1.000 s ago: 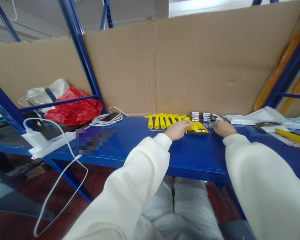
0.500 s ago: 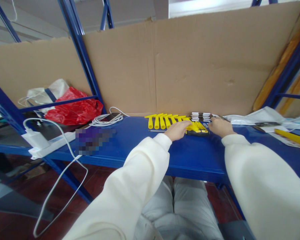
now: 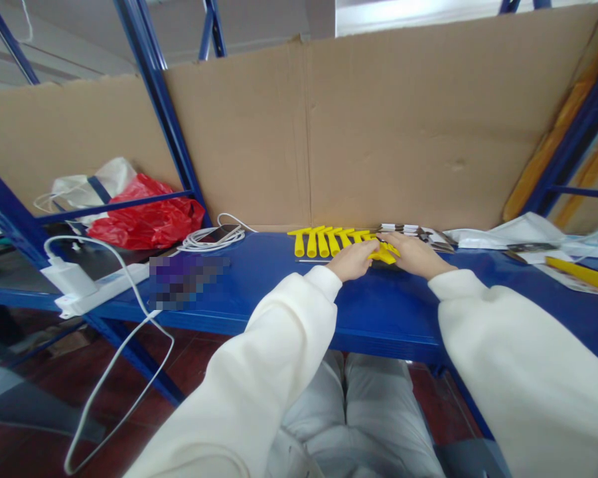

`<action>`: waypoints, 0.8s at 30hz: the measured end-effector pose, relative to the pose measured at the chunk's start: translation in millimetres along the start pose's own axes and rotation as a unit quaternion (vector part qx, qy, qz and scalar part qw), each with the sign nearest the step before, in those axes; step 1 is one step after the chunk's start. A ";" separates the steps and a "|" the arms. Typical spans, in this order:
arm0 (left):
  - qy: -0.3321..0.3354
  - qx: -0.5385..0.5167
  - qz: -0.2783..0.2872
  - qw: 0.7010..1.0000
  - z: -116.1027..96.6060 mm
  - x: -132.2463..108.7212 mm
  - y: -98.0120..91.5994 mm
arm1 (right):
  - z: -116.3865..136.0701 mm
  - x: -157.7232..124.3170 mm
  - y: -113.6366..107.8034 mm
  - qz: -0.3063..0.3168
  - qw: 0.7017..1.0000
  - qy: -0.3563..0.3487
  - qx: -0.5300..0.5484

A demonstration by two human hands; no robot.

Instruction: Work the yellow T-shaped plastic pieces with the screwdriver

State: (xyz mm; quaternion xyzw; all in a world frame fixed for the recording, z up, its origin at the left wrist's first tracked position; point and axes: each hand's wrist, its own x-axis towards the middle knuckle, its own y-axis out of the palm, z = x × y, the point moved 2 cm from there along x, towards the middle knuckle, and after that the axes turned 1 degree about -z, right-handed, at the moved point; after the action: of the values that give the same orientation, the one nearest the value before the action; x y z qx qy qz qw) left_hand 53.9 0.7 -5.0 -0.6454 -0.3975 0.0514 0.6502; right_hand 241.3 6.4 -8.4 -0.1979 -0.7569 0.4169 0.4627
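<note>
My left hand (image 3: 352,261) is closed on a yellow plastic handle (image 3: 387,254) with a flared end, held just above the blue shelf. My right hand (image 3: 413,255) meets it from the right, fingers bent together at the flared end; a small dark bit shows at the fingertips, too little to name. Left of the hands, several yellow T-shaped plastic handles (image 3: 323,243) lie in a row. A thin metal shaft (image 3: 306,261) lies in front of them, its other end hidden by my hands. Behind my right hand are white-and-dark flat pieces (image 3: 408,229), partly covered.
The blue shelf (image 3: 279,299) backs onto a cardboard panel (image 3: 378,126). To the left are a coiled white cable (image 3: 212,238), a white power strip (image 3: 102,292) and a red plastic bag (image 3: 147,209). White plastic bags (image 3: 508,231) and a long yellow object (image 3: 580,273) lie on the right.
My right hand has moved left from the white-and-dark pieces to the yellow handle, covering the black-and-yellow tool grip. Those pieces now look less neatly stacked. My left hand has stayed in place.
</note>
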 end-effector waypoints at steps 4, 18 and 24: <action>0.006 0.008 0.004 1.000 2.9 1.5 2.2 | 3.9 0.0 0.9 -0.009 0.998 -0.053 0.026; 0.055 -0.018 -0.030 0.998 15.1 6.9 14.1 | -4.5 0.6 5.6 -0.027 0.998 -0.056 0.023; 0.054 -0.023 -0.026 0.998 12.7 6.5 11.7 | -11.6 0.6 2.6 -0.052 0.997 -0.055 0.021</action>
State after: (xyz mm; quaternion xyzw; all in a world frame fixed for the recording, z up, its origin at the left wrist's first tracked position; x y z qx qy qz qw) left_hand 56.1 16.5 -14.3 -0.6519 -0.3795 -0.0092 0.6564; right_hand 250.8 13.5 -7.6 -0.1250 -0.7816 0.4182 0.4456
